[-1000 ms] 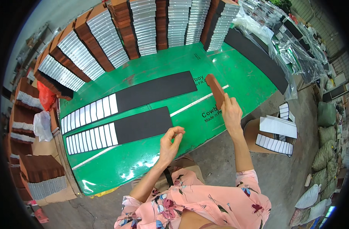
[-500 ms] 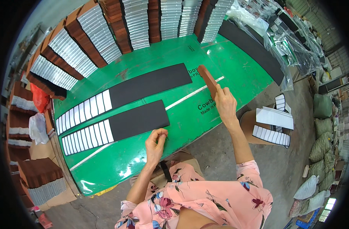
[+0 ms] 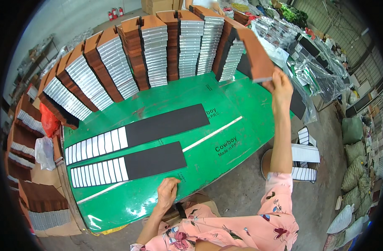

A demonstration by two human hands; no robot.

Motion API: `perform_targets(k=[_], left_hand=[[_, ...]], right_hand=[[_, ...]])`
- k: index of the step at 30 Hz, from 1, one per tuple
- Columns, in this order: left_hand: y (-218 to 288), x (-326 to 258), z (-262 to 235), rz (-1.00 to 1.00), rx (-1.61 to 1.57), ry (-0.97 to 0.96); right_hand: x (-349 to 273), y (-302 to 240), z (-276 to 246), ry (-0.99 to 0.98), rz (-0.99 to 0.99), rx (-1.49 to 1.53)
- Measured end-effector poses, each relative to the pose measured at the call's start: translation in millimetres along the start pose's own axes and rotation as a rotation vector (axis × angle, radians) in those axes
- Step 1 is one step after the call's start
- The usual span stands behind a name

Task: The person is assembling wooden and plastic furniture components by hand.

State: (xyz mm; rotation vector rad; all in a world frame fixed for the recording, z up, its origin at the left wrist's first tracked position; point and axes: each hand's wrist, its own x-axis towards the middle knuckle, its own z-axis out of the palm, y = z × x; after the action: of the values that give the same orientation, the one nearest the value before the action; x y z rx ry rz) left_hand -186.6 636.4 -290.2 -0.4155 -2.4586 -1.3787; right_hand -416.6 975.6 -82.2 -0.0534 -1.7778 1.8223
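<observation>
My right hand [image 3: 280, 85] is raised at the far right of the green table and grips the near end of a flat brown panel [image 3: 257, 56]. The panel is tilted, with a pale strip along its near edge, and overlaps the rightmost stack in view. My left hand [image 3: 168, 192] hovers at the table's near edge, fingers curled in, with nothing visible in them. Just beyond it lies a black strip [image 3: 156, 161] with a row of white patches on its left part. A longer similar strip [image 3: 168, 124] lies behind that one.
Tall stacks of brown and silver pieces [image 3: 153, 54] line the table's far edge. More stacks [image 3: 45, 205] stand at left, near red [image 3: 50, 121] and white plastic bags [image 3: 45, 152]. A round bin [image 3: 266, 163] with white-patched pieces stands right. Clear plastic wrapping [image 3: 321, 67] lies back right.
My right hand has lifted the brown panel up and away from the table to the far right. The view has tilted up, showing more of the stacks. My left hand stays near the table edge.
</observation>
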Motion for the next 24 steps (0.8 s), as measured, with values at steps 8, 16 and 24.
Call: perform_targets(k=[8, 16, 24], left_hand=[[-2.4, 5.1, -1.2, 0.064, 0.116, -0.019], [-0.4, 1.1, 1.9, 0.021, 0.208, -0.056], [-2.3, 1.8, 4.7, 0.017, 0.221, -0.045]], right_hand=[[173.7, 0.1, 49.3, -0.051, 0.022, 0.033], [232.8, 21.7, 85.7, -0.018, 0.074, -0.135], [239.6, 17.1, 89.9, -0.058, 0.051, -0.479]])
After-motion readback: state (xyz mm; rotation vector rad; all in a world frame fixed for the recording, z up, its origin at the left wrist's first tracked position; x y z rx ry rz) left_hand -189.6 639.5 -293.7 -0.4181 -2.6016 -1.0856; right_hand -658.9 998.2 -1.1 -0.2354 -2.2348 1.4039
